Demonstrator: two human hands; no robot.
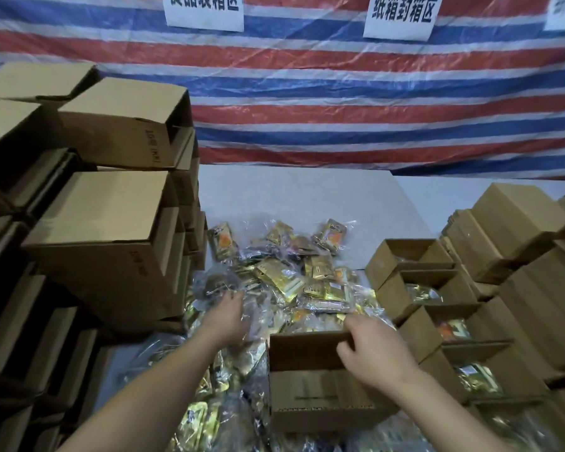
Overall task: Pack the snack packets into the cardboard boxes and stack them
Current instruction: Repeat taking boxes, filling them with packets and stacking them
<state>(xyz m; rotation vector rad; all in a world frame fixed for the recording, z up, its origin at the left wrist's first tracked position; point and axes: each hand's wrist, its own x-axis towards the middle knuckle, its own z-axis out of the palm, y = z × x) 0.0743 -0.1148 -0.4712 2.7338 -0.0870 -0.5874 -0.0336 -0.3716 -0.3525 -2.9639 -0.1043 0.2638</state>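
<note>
Right now the left hand (226,316) reaches into the pile of snack packets (284,275) in the middle of the table (294,190), its fingers bent around a clear packet. The right hand (372,350) grips the far top flap of a small cardboard box (320,396) near the front edge. Open boxes (415,288) with packets inside sit in a row at the right side. Stacked boxes (111,223) stand tall along the left edge.

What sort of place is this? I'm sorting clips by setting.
Probably a makeshift packing station: stacked cardboard boxes, a pile of snack packets on the table, and paper signs on a striped tarp marking work zones.
</note>
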